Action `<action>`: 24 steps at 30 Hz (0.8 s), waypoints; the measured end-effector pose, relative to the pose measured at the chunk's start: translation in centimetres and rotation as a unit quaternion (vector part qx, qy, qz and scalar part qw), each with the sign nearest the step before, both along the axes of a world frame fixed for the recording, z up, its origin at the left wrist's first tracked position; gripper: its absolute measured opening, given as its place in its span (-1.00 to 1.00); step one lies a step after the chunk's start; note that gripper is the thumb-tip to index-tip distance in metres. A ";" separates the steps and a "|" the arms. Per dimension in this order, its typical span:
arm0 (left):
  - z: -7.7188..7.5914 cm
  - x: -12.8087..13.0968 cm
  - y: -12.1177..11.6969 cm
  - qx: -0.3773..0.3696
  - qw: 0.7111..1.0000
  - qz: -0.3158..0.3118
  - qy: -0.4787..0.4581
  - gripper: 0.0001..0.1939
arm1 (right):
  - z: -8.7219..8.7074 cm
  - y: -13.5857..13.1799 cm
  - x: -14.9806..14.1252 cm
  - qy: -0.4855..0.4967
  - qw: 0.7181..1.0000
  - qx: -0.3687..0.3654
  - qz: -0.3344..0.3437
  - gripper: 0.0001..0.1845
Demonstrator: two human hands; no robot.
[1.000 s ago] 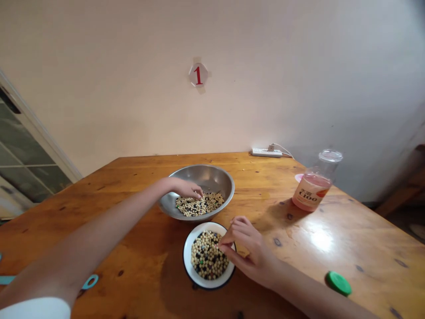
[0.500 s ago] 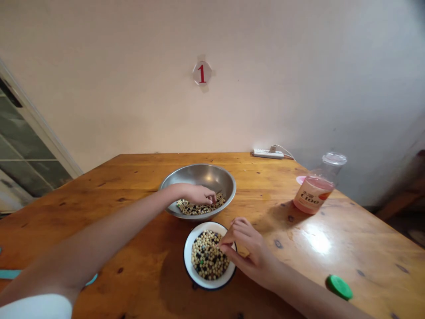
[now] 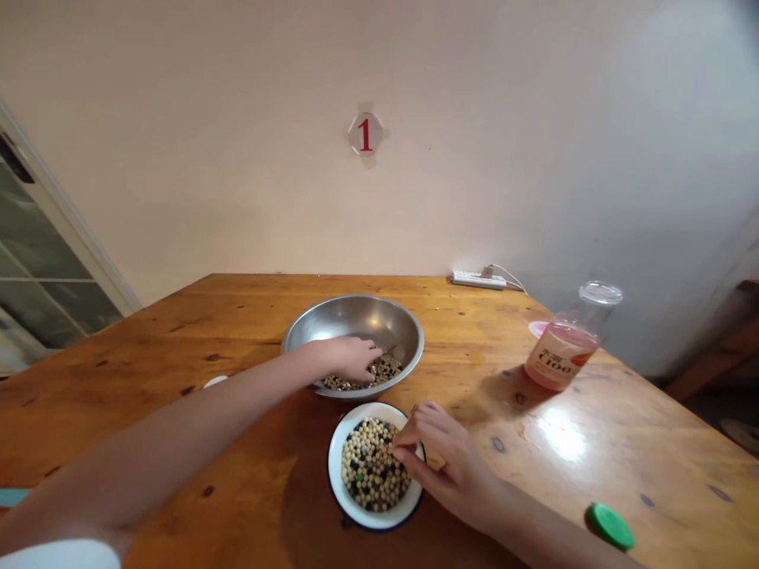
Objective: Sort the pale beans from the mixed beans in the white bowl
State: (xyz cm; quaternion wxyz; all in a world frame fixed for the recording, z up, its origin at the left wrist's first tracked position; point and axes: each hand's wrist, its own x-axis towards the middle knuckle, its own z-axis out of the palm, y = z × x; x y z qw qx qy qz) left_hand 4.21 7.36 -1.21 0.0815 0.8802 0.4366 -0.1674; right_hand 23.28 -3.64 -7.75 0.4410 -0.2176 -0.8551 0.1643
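Round pieces (image 3: 371,466): small, mostly pale with dark ones mixed in, filling the floor of the small bowl and also lying in the bottom of the basin; a green one shows among those in the small bowl.
Left hand (image 3: 354,359): reaching inside the basin, palm down, fingers somewhat spread above the pieces; whether it touches or holds any, I cannot tell.
Right hand (image 3: 442,454): thumb and forefinger drawn into a narrow pinch over the right side of the small bowl; anything between the tips is too small to make out.
Small bowl (image 3: 335,466): white with a dark rim, on the near side of the basin, just beside it.
Basin (image 3: 373,310): wide, shiny metal, the left forearm crossing its near left rim.
Left forearm (image 3: 195,427): partly hiding a white object (image 3: 215,381) behind it and a turquoise strip (image 3: 13,497) at the left edge.
Green cap (image 3: 610,527): near the right forearm.
Bottle (image 3: 557,359): to the right, pink liquid inside, a pinkish disc (image 3: 537,328) just behind.
Power strip (image 3: 479,280): at the table's (image 3: 249,316) far edge.
Wall (image 3: 237,158): bearing a red "1" sign (image 3: 366,135).
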 end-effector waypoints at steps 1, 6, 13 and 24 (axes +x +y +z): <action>0.2 -0.2 -0.2 0.000 1.000 0.008 0.013 -0.49 | 0.0 0.0 0.0 -0.003 1.000 -0.002 -0.005 -0.81; 0.3 -0.1 -0.9 0.014 0.996 0.054 0.068 -0.59 | 0.1 0.1 -0.1 -0.007 1.000 -0.006 -0.019 -0.76; -1.5 0.0 -0.5 0.044 0.995 0.060 0.067 -0.67 | -0.2 0.2 -0.1 -0.007 1.000 0.003 -0.025 -0.78; 0.3 -2.1 0.9 0.092 0.995 0.032 -0.034 -0.91 | -0.3 0.2 -0.2 -0.007 0.999 0.012 -0.038 -0.77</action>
